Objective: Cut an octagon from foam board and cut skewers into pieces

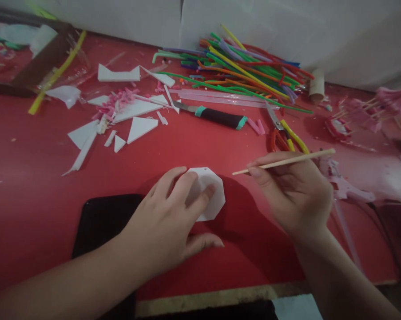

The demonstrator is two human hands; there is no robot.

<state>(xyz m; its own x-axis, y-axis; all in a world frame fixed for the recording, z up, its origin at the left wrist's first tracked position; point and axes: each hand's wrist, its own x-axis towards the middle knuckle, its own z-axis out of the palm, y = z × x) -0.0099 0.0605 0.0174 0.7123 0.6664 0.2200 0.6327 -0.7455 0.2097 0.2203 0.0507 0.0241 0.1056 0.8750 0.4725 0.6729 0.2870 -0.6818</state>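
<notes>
Red table [37, 186]; white foam octagon [213, 195]; black-handled knife [216, 118], teal bands; multicoloured pipe cleaners [247, 71]; pale wooden stick [287, 161].

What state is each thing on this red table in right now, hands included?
Left hand: flat, fingers pressing on the white octagon.
White octagon piece: lying flat, partly covered by the fingers.
Right hand: closed on the wooden stick.
Wooden stick: held off the table, tip toward the octagon.
Craft knife: lying flat, untouched.
Scissors: lying flat; open or shut unclear.
Pipe cleaners: loose heap.
White scraps: scattered.
</notes>
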